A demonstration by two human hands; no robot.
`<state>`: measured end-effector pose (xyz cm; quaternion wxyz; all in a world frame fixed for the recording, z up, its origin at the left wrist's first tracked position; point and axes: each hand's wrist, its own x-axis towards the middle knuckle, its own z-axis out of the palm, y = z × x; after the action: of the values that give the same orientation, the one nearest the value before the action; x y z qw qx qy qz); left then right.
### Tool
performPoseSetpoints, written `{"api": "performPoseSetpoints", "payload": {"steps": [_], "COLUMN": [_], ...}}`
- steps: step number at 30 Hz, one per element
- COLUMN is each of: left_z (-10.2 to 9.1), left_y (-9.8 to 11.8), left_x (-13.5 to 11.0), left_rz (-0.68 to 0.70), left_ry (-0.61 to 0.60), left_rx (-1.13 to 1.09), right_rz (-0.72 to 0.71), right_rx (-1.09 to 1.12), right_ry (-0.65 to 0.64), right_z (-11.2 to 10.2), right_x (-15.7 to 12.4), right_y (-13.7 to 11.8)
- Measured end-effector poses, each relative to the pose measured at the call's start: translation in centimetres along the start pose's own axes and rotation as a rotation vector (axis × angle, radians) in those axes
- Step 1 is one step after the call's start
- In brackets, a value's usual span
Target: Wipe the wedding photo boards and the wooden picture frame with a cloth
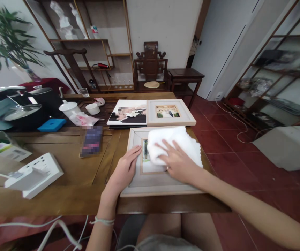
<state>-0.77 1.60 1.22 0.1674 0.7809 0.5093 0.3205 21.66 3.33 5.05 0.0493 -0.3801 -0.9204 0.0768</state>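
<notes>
A light wooden picture frame (131, 184) lies flat near the table's front edge, with a small photo inside its wide pale mat. My left hand (126, 169) rests on the frame's left side, its fingers stretched out flat toward the photo. On top of the frame is a fluffy white cloth (190, 144), hiding much of the photo and the upper right corner. My right hand (177, 162) presses down on this cloth with its fingers spread, not wrapped round it.
Behind lie another framed photo (190, 116) and a photo panel (126, 120). Leftward on the wooden table (74, 198) are a power strip (38, 174), a blue box (52, 124), a white teapot (70, 108), a lidded pan (24, 116) and a dark packet (91, 141).
</notes>
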Motion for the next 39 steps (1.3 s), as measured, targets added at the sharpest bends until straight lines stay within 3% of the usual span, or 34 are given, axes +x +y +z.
{"api": "performPoseSetpoints", "payload": {"steps": [4,8,15,18,21,28,31,35,39], "left_z": [-0.1,-0.1,0.3,0.3,0.2,-0.3,-0.5,-0.5,-0.5], "left_y": [-0.1,0.0,0.2,0.2,0.3,1.0,1.3,1.3,1.0], "left_x": [0.0,0.0,0.0,0.0,0.0,-0.1,-0.2,-0.3,-0.6], "left_rz": [0.011,0.006,-0.014,0.001,0.005,-0.052,-0.087,-0.111,-0.106], "left_ry": [0.002,0.006,-0.058,-0.067,-0.077,-0.085,-0.072,-0.060,0.021], "left_rx": [-0.008,0.005,0.137,0.151,0.151,0.103,0.075,0.029,-0.066], "right_rz": [0.022,-0.009,-0.119,-0.183,-0.223,0.043,0.077,0.036,-0.061], "right_rx": [-0.135,-0.142,-0.020,0.061,0.148,0.035,-0.013,-0.042,-0.072], "right_ry": [0.092,0.034,-0.197,-0.196,-0.151,-0.003,0.043,0.007,-0.111], "right_z": [-0.2,-0.2,-1.4,-1.8,-1.7,-0.5,-0.6,-0.7,-0.4], "right_x": [3.6,4.1,-2.4,-4.9,-5.6,-0.1,2.7,5.1,4.9], "right_y": [3.1,2.7,-3.9,-5.8,-5.8,0.0,1.6,0.5,-3.0]}}
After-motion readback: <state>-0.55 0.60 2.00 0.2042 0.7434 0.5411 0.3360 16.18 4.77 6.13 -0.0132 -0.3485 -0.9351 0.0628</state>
